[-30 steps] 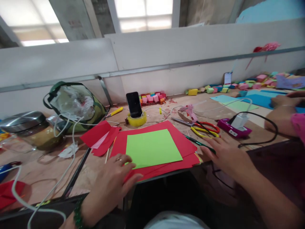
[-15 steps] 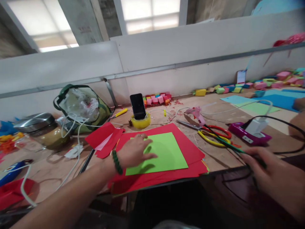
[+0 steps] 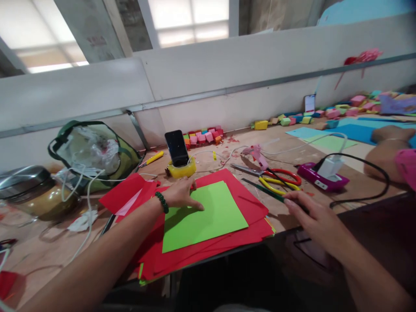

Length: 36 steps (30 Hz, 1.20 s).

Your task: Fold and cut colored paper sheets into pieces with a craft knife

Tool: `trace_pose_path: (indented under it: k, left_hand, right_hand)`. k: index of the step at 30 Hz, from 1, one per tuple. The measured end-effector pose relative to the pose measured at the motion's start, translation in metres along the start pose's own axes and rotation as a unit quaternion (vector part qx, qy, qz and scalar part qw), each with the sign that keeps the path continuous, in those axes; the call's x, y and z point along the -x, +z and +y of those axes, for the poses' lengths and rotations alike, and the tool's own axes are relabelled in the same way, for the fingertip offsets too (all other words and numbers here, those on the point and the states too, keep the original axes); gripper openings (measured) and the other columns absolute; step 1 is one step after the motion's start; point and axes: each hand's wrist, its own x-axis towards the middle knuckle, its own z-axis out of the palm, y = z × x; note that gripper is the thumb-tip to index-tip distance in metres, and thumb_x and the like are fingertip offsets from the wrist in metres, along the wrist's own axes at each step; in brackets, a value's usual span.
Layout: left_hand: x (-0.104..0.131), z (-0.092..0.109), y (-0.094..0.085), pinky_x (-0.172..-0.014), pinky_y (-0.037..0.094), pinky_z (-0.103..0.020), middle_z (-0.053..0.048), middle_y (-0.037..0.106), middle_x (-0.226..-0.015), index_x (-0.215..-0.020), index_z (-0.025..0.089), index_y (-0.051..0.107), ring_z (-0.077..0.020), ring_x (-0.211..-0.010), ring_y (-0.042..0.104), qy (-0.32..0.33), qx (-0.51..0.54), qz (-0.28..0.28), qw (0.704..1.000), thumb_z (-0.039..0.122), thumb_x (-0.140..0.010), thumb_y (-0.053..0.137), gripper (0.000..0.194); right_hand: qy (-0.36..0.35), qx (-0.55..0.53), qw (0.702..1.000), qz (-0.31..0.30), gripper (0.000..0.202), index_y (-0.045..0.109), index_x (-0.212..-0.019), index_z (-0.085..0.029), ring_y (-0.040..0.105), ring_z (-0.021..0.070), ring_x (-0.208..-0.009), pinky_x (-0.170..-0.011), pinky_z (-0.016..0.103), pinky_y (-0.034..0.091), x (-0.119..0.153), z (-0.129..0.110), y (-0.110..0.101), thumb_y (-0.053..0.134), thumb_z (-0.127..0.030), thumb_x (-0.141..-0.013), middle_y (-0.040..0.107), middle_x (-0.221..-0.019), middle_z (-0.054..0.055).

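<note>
My left hand [image 3: 180, 194], with a green bead bracelet [image 3: 161, 202] on its wrist, lies at the upper left of a light green sheet [image 3: 211, 216]. Its thumb and fingers are apart. Under that sheet is an uneven stack of red paper [image 3: 242, 197]. My right hand [image 3: 308, 212] is closed round one end of a thin, dark green strip [image 3: 264, 190], whose exact kind I cannot make out. The strip's free end points left towards the red paper, just in front of scissors [image 3: 287, 177] with red and yellow handles.
Behind the paper stand a phone [image 3: 177, 147] in a yellow holder [image 3: 182, 169] and a pink glue gun [image 3: 256, 155]. A purple power strip [image 3: 321, 177] with cables lies right. At left are a jar [image 3: 32, 190] and a bag [image 3: 97, 151]. Another person's arm [image 3: 386, 151] rests far right.
The view has turned rightward. My right hand has brought the dark green strip left, from over the scissors to in front of them. My left hand has shifted slightly farther back on the light green sheet.
</note>
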Motion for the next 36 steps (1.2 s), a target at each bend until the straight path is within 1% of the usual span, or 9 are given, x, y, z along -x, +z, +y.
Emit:
trace_pose_path:
  k: [7,12,15,18,20,22,25,31,36]
  left_hand:
    - [-0.004,-0.012,0.0,-0.057,0.033,-0.027,-0.003,0.058,-0.075,-0.083,0.016,0.057,-0.0208,-0.07,0.053,-0.053,0.054,-0.003,0.997,0.067,-0.054,0.075,0.06]
    - [0.001,-0.016,-0.003,-0.051,0.029,-0.024,0.004,0.048,-0.055,-0.061,0.017,0.054,-0.0138,-0.056,0.048,-0.018,0.146,-0.027,0.989,0.049,-0.062,0.075,0.038]
    - [0.01,-0.01,-0.011,-0.057,0.04,-0.024,0.001,0.061,-0.069,-0.078,0.016,0.063,-0.0149,-0.065,0.055,0.03,0.221,-0.018,0.975,0.044,-0.069,0.07,0.031]
    - [0.022,0.004,-0.023,-0.065,0.045,-0.025,-0.001,0.065,-0.08,-0.084,0.016,0.064,-0.016,-0.072,0.058,0.075,0.268,0.001,0.961,0.045,-0.072,0.068,0.031]
    - [0.03,0.012,-0.031,-0.067,0.047,-0.026,-0.002,0.065,-0.081,-0.084,0.016,0.065,-0.0167,-0.074,0.058,0.097,0.278,0.026,0.955,0.044,-0.073,0.069,0.029]
    - [0.037,0.014,-0.037,-0.074,0.048,-0.03,-0.003,0.066,-0.087,-0.093,0.017,0.066,-0.0186,-0.081,0.059,0.101,0.285,0.108,0.947,0.041,-0.07,0.074,0.034]
    - [0.045,0.003,-0.035,-0.089,0.048,-0.037,-0.006,0.067,-0.104,-0.118,0.018,0.062,-0.0224,-0.096,0.061,0.057,0.358,0.241,0.9,0.039,-0.063,0.081,0.062]
    - [0.047,-0.017,-0.007,-0.082,0.053,-0.03,-0.008,0.075,-0.096,-0.095,0.014,0.072,-0.0194,-0.087,0.069,-0.021,0.675,0.105,0.73,0.042,-0.062,0.086,0.046]
    - [0.047,-0.008,0.001,-0.072,0.054,-0.025,-0.007,0.077,-0.083,-0.084,0.011,0.074,-0.0169,-0.074,0.071,-0.022,0.726,0.111,0.678,0.034,-0.056,0.091,0.04]
  right_hand:
    - [0.016,0.152,0.988,-0.022,0.034,0.068,-0.101,-0.022,0.066,0.0264,-0.063,-0.054,0.034,0.044,-0.029,-0.002,0.014,0.049,-0.046,-0.087,0.071,-0.071,0.006]
    - [-0.095,0.182,0.978,0.019,0.031,0.072,-0.093,-0.019,0.067,0.0301,-0.092,-0.076,0.044,0.052,-0.041,-0.002,0.017,0.046,-0.036,-0.09,0.073,-0.097,0.013]
    - [-0.12,0.071,0.988,0.066,0.037,0.07,-0.103,-0.017,0.064,0.0319,-0.107,-0.09,0.05,0.05,-0.04,-0.029,0.015,0.049,-0.043,-0.089,0.071,-0.109,0.016]
    - [-0.083,-0.168,0.982,-0.024,0.051,0.061,-0.124,-0.019,0.067,0.0284,-0.105,-0.088,0.045,0.054,-0.042,-0.069,0.02,0.063,-0.048,-0.082,0.07,-0.116,0.014]
    - [-0.052,-0.336,0.927,-0.16,0.063,0.056,-0.129,-0.02,0.071,0.027,-0.095,-0.08,0.042,0.058,-0.047,-0.092,0.025,0.073,-0.045,-0.074,0.074,-0.109,0.011]
    - [-0.014,-0.438,0.872,-0.218,0.063,0.058,-0.125,-0.019,0.073,0.0253,-0.083,-0.072,0.038,0.06,-0.052,-0.106,0.03,0.078,-0.041,-0.07,0.077,-0.098,0.008]
    - [0.017,-0.515,0.84,-0.17,0.053,0.064,-0.113,-0.019,0.074,0.0236,-0.078,-0.071,0.035,0.06,-0.057,-0.113,0.033,0.082,-0.037,-0.066,0.078,-0.093,0.005]
    - [0.026,-0.536,0.837,-0.109,0.047,0.067,-0.107,-0.02,0.074,0.0234,-0.08,-0.072,0.034,0.061,-0.048,-0.109,0.031,0.084,-0.034,-0.066,0.078,-0.094,0.005]
    - [0.048,-0.494,0.866,-0.055,0.033,0.074,-0.093,-0.02,0.073,0.0207,-0.07,-0.064,0.03,0.06,-0.041,-0.108,0.026,0.082,-0.04,-0.068,0.078,-0.084,0.004]
